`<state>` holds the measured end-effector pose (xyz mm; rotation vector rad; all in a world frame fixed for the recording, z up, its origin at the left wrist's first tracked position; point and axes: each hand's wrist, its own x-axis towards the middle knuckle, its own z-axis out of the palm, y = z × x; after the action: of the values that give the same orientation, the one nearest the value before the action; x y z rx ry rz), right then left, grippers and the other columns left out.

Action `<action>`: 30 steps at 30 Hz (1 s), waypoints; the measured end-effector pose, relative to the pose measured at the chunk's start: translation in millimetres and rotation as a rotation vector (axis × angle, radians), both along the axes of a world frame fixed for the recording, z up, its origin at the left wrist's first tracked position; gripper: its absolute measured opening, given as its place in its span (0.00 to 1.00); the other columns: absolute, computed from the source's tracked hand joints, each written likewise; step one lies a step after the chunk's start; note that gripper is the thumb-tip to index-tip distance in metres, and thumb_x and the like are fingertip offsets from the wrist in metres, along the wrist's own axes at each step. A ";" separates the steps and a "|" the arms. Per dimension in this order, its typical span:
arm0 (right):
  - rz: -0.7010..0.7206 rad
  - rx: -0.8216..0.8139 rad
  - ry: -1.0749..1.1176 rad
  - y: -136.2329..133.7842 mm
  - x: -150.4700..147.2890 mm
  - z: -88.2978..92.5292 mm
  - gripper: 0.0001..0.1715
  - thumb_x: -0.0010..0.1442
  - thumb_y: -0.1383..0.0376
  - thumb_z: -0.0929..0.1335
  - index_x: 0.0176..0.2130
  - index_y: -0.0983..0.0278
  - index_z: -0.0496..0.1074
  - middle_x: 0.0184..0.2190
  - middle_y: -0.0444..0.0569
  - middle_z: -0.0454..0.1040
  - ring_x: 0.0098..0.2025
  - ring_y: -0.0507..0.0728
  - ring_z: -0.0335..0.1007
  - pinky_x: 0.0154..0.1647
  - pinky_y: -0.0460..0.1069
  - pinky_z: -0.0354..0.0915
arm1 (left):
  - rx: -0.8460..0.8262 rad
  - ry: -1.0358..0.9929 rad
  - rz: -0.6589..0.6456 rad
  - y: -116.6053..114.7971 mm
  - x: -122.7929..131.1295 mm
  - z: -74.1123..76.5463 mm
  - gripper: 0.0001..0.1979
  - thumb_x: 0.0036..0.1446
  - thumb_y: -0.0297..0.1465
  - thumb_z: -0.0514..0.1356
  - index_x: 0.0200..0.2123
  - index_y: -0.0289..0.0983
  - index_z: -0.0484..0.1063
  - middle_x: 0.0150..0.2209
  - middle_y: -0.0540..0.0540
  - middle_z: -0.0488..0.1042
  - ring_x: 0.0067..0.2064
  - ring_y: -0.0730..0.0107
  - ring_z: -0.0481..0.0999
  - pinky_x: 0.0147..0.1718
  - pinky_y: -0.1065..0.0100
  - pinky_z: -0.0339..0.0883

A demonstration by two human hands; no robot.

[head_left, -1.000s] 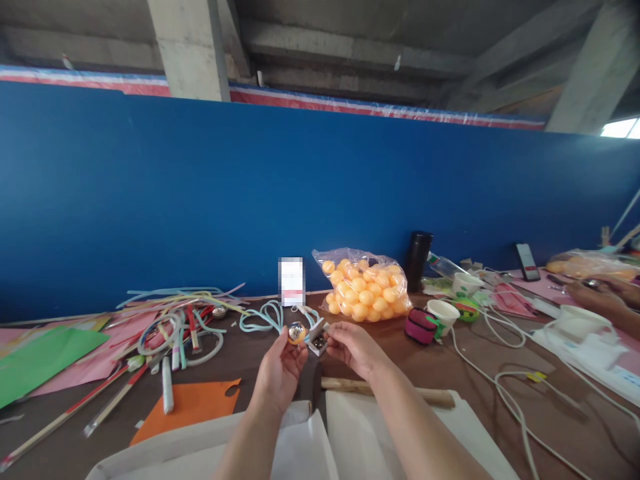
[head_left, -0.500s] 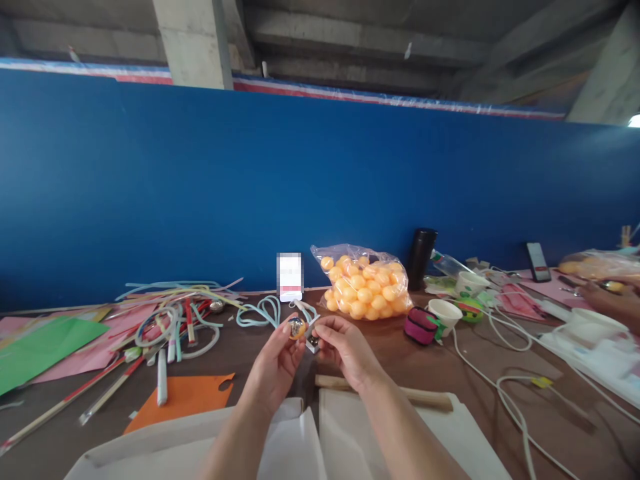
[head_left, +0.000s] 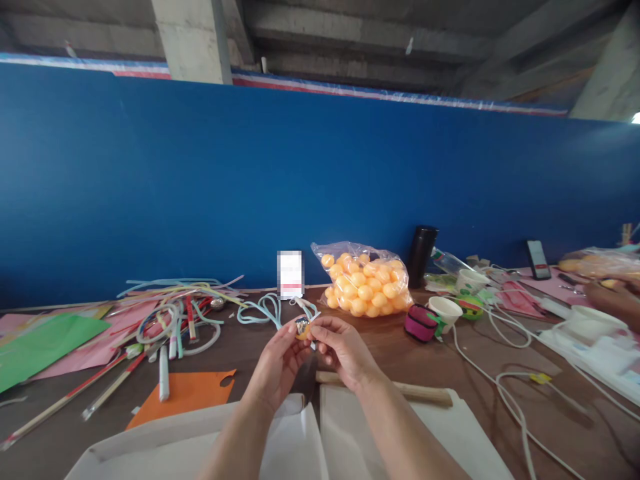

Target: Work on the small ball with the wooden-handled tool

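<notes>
My left hand point(head_left: 280, 357) grips a small round piece point(head_left: 302, 328), orange at the rim with a shiny silver and dark face, between thumb and fingers. Against its right edge, my right hand point(head_left: 343, 350) is closed in a pinch. Whatever sits in those right fingers is mostly hidden; a small pale bit shows below them. Both hands are raised over the table, fingertips meeting. Behind them lie coiled light-blue cords point(head_left: 260, 312) and a clear bag of orange balls point(head_left: 367, 283).
White boards point(head_left: 400, 427) and a wooden stick point(head_left: 425, 395) lie in front. Coloured paper point(head_left: 47, 350), tubes and sticks spread at left. A purple pouch point(head_left: 419, 324), a paper cup point(head_left: 445, 312), a black bottle point(head_left: 423, 257) and white cables point(head_left: 515, 407) stand or lie right. Another person's hand point(head_left: 613, 300) is at far right.
My right fingers have come up and left to touch the round piece. The small silvery block that showed below them is now mostly hidden. The round piece has shifted slightly right.
</notes>
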<state>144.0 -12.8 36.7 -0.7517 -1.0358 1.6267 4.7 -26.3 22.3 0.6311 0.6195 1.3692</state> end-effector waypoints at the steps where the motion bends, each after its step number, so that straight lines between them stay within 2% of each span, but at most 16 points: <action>1: 0.004 -0.007 0.009 0.0 0.2 0.1 0.13 0.48 0.61 0.76 0.33 0.65 0.75 0.26 0.43 0.73 0.20 0.44 0.56 0.16 0.39 0.46 | 0.010 0.002 -0.006 0.1 0.1 0.1 0.13 0.57 0.30 0.61 0.46 0.34 0.72 0.34 0.44 0.77 0.34 0.72 0.75 0.34 0.72 0.71; 14: 0.060 -0.056 0.042 -0.1 2.3 -1.9 0.13 0.48 0.61 0.76 0.32 0.65 0.74 0.26 0.44 0.72 0.20 0.43 0.53 0.17 0.39 0.44 | 0.047 0.025 -0.026 -1.5 -2.1 -0.2 0.16 0.56 0.30 0.61 0.48 0.34 0.73 0.35 0.43 0.76 0.34 0.72 0.74 0.34 0.72 0.70; 30: 0.028 -0.026 0.018 -2.6 0.4 2.0 0.15 0.45 0.59 0.77 0.30 0.66 0.74 0.26 0.45 0.73 0.20 0.44 0.54 0.17 0.40 0.43 | 0.061 0.016 -0.046 -1.5 -2.9 1.1 0.17 0.56 0.30 0.62 0.49 0.34 0.72 0.37 0.41 0.77 0.36 0.70 0.75 0.35 0.70 0.70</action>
<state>144.3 -15.3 38.7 -0.7408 -1.0182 1.6706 1.8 -27.8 23.4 0.7024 0.5747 1.3458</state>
